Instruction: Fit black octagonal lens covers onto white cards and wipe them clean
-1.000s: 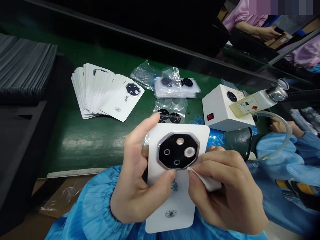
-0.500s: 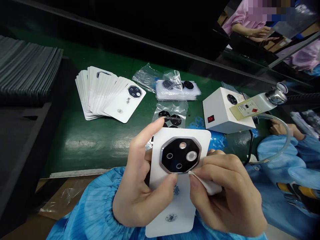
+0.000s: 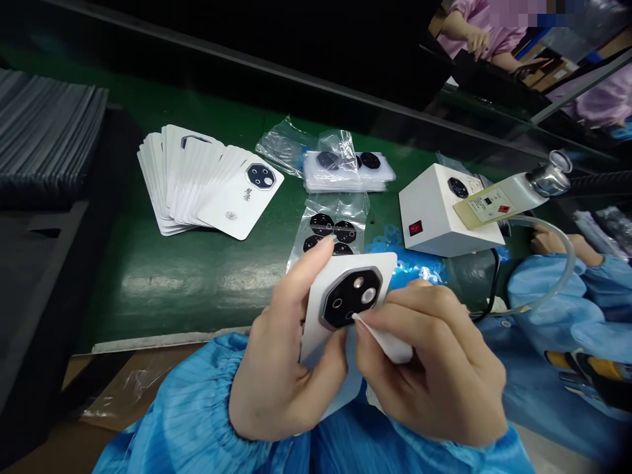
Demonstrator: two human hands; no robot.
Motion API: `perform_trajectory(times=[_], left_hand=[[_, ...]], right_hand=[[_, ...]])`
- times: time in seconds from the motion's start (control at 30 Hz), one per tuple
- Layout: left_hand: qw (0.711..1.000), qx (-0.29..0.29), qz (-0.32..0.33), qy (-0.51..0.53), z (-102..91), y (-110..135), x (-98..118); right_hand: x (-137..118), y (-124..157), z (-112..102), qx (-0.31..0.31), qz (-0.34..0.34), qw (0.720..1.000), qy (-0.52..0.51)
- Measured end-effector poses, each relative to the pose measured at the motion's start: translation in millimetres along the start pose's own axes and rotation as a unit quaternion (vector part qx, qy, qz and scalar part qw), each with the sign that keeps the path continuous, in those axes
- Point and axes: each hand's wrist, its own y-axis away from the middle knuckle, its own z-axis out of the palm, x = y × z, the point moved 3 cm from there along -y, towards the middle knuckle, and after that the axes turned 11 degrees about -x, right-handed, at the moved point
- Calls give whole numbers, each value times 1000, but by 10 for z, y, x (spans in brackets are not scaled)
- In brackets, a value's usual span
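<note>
My left hand [image 3: 286, 368] grips a white phone back cover [image 3: 316, 329] by its edges, thumb in front and index finger along the upper left side. The cover is tilted and bears a black octagonal camera lens plate [image 3: 340, 304] with a silver rim and several round openings. In my right hand [image 3: 434, 362], a folded white wiping cloth [image 3: 390, 339] is pinched between thumb and fingers. Its pointed tip touches or nearly touches the lower part of the lens plate, by a small ring. The cover's lower part is partly hidden behind my hands.
Fanned white back covers [image 3: 212, 191] lie on the green bench [image 3: 197, 289]. Beyond my hands are bagged black lens plates [image 3: 322, 224], blue film scraps [image 3: 415, 266] and a white box [image 3: 434, 214] bearing a pump bottle [image 3: 498, 204]. A dark rack [image 3: 44, 131] stands left; co-workers are at right.
The cover has turned and tilted in my left hand. My right hand has moved the cloth tip up and left from the rim onto the lens plate.
</note>
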Motion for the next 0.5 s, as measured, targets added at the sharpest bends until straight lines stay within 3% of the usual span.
perform_trajectory(times=[0.13,0.5], left_hand=[[996,6,16,-90,17,22,0],[991,-15,29,-133,42,15,-18]], right_hand=[[5,-21,62,12,-21,1000,-5],[36,-4,101,-9,-12,1000,-3]])
